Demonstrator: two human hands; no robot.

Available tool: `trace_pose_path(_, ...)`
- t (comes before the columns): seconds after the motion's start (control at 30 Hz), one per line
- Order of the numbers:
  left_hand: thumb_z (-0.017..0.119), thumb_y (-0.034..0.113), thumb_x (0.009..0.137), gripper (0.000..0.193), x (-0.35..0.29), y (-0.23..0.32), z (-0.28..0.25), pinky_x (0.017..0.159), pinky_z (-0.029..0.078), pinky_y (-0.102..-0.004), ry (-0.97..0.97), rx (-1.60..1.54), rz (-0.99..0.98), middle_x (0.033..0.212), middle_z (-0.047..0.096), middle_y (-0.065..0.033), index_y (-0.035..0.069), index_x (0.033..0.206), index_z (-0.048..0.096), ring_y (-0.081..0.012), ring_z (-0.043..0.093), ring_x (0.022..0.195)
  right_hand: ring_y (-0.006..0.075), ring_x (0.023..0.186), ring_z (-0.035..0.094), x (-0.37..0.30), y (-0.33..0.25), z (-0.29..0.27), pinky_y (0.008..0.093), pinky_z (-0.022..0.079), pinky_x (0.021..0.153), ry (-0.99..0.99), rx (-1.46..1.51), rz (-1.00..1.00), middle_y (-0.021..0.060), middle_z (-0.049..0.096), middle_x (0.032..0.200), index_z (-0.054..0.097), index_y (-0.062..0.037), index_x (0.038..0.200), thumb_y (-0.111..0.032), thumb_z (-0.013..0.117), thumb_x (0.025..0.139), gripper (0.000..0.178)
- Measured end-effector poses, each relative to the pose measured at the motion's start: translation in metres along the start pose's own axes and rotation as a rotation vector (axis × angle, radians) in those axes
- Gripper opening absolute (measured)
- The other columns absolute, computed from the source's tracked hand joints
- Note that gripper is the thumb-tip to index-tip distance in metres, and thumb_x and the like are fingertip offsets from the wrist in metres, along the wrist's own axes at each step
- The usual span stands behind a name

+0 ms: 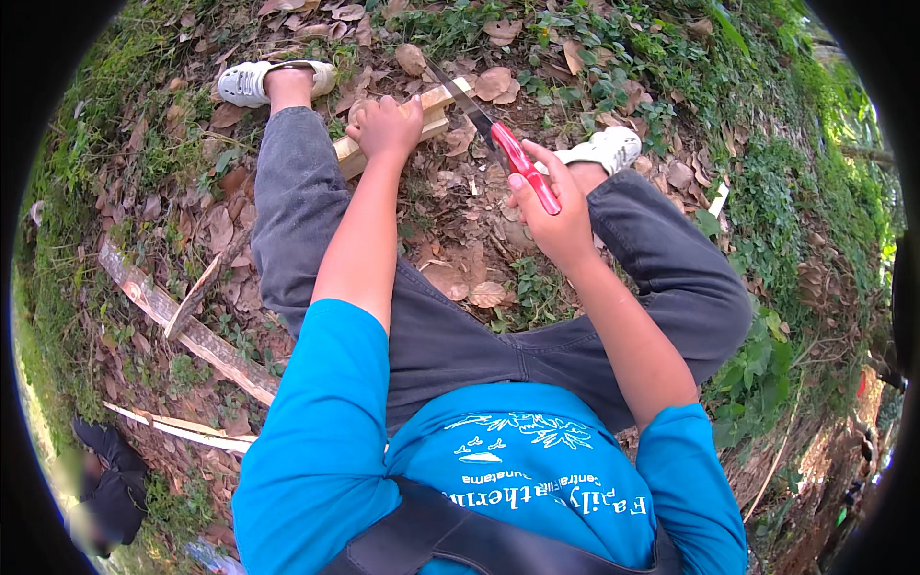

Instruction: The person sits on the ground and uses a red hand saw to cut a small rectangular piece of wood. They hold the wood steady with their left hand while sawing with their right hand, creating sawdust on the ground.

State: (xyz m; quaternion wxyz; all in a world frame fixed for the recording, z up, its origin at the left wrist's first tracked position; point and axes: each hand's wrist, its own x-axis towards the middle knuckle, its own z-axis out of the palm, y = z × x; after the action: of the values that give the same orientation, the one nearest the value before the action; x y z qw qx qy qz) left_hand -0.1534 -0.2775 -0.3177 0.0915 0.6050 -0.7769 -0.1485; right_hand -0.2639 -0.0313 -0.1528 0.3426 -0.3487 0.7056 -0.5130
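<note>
My left hand (386, 129) is closed over a pale length of split wood (438, 99), pressing it down between my feet. A second pale edge shows just below that wood, and I cannot tell whether it is a separate piece. In my right hand (559, 213) is a hand saw, its red handle (525, 165) lying along my fingers and palm. The saw's dark, narrow blade (467, 103) points away to the upper left and crosses the wood near its right end. Whether the teeth touch the wood cannot be made out.
White clogs (245, 84) are on my feet, one on each side of the wood. Dry leaves (491, 293) and low green plants cover the ground. At left lie a long barked branch (192, 331) and pale strips (182, 427). Another person (110, 484) is at the lower left edge.
</note>
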Motion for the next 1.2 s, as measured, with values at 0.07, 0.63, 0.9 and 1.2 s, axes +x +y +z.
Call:
trace_pose_path(0.07, 0.055, 0.061, 0.094, 0.060, 0.008, -0.001, -0.003, 0.108, 0.034, -0.0577, -0.048, 0.033, 0.023, 0.127, 0.065, -0.0162, 0.010, 0.122, 0.069, -0.0362, 0.053, 0.131, 0.0080, 0.072, 0.063, 0.003, -0.003, -0.009, 0.0238, 0.050, 0.066, -0.121, 0.054, 0.069, 0.0052, 0.069, 0.094, 0.052, 0.0006, 0.146, -0.018, 0.070, 0.099, 0.054)
trace_pose_path(0.63, 0.037, 0.039, 0.101, 0.041, 0.023, 0.035, 0.031, 0.089, 0.053, -0.0498, 0.091, 0.079, 0.089, 0.106, 0.071, -0.0108, 0.011, 0.100, 0.067, -0.0322, 0.067, 0.105, 0.0052, 0.080, 0.061, 0.027, 0.021, -0.027, 0.0224, 0.051, 0.075, -0.052, -0.010, -0.108, 0.0086, 0.074, 0.106, 0.058, 0.0000, 0.144, -0.013, 0.069, 0.098, 0.049)
trace_pose_path(0.9, 0.033, 0.038, 0.102, 0.054, 0.029, 0.040, 0.019, 0.089, 0.055, -0.0500, -0.061, 0.065, 0.026, 0.105, 0.076, -0.0154, 0.010, 0.099, 0.078, -0.0355, 0.071, 0.101, 0.0040, 0.077, 0.059, 0.033, 0.019, -0.009, 0.0215, 0.050, 0.071, -0.040, -0.045, -0.136, 0.0076, 0.074, 0.105, 0.058, 0.0013, 0.144, -0.011, 0.069, 0.098, 0.049)
trace_pose_path(1.2, 0.029, 0.039, 0.102, 0.059, 0.031, 0.042, 0.012, 0.081, 0.058, -0.0506, -0.129, 0.044, -0.032, 0.097, 0.077, -0.0184, 0.011, 0.095, 0.081, -0.0375, 0.075, 0.091, 0.0022, 0.071, 0.054, 0.034, 0.021, 0.006, 0.0200, 0.046, 0.065, -0.021, -0.073, -0.145, 0.0027, 0.071, 0.095, 0.058, 0.0016, 0.144, -0.011, 0.068, 0.098, 0.048)
